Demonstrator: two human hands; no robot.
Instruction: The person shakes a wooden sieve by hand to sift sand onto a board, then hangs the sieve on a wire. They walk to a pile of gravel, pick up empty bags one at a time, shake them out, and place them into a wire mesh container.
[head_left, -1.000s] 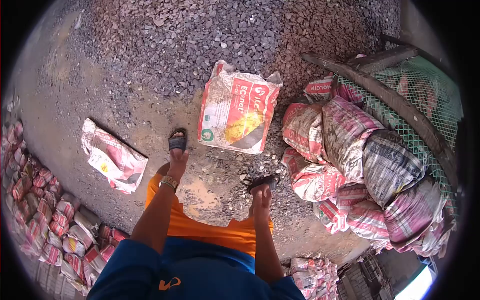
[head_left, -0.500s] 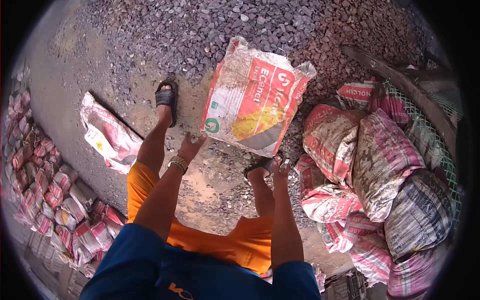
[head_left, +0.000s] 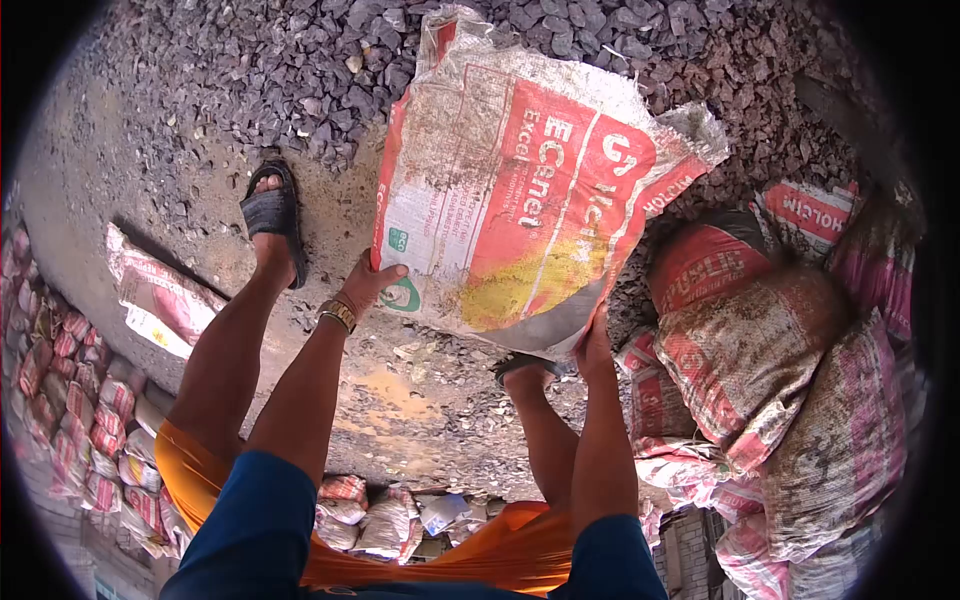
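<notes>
A worn red and white sack with a yellow and grey patch [head_left: 530,200] lies spread out in front of me, its ragged end over the gravel. At its lower left corner my left hand [head_left: 368,283], with a watch on the wrist, grips the edge, the thumb on top of the sack. My right hand [head_left: 594,345] holds the lower right corner from the side, its fingers partly hidden by the sack.
Filled sacks [head_left: 745,340] are heaped on the right. A flat sack [head_left: 165,295] lies on the ground at the left. More stacked sacks [head_left: 85,400] stand at the far left. Gravel [head_left: 330,60] spreads across the top. My sandalled feet stand apart.
Both hands have reached forward and taken hold of the sack's near corners. The view has moved closer, so the sack looks larger, and more sacks show at the bottom.
</notes>
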